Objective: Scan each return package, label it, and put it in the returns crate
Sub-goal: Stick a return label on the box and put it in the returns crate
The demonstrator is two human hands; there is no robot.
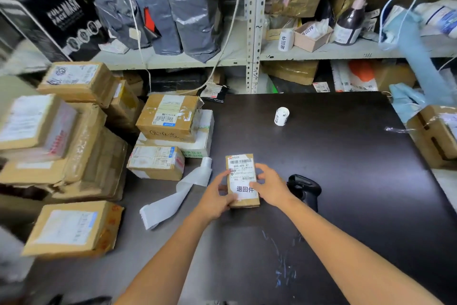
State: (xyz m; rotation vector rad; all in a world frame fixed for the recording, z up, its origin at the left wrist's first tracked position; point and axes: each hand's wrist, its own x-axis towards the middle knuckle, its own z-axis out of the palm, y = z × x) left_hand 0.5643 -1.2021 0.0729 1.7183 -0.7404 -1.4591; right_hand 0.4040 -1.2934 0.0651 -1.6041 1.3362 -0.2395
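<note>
The package (241, 171) lies flat on the surface (346, 156), near its front left. The left hand (216, 197) grips the package's left edge with curled fingers. The right hand (270, 186) holds the right edge, thumb pressed on a white label (244, 189) stuck over the lower part of the top.

A black scanner (305, 187) lies just beside the right hand, partly hidden by the wrist. A curled paper strip (178, 196) trails off to the left of the left hand. A label roll (281, 116) stands upright further back, well apart from the package. Taped boxes (168, 116) are piled along the left side, some stacked, several blurred. Another box (435, 131) sits at the right edge.

The surface is dark and matte, with pale scuffs near the front. Behind it runs a metal shelf (321, 51) crowded with grey bags (188, 20), cartons and a second roll (285, 40). White cords hang down in front of it.
</note>
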